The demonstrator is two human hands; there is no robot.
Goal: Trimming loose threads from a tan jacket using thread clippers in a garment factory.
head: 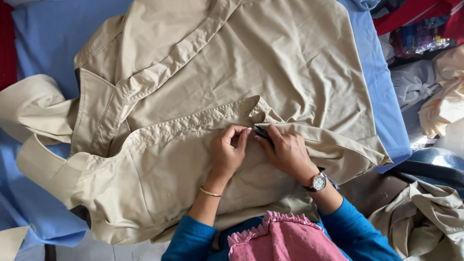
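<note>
A beige garment point(208, 87) lies spread over the blue table point(43, 38) in front of me. My left hand point(227, 154) pinches its stitched seam point(193, 124) between fingertips — my right hand point(286, 152), wearing a watch point(318, 182), grips a small dark tool point(263, 134) against the cloth just beside it.

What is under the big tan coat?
A blue cloth shows under the tan coat at its edges, spread over the table. How the cloth lies beneath the coat's middle, and anything else there, is hidden.
</note>
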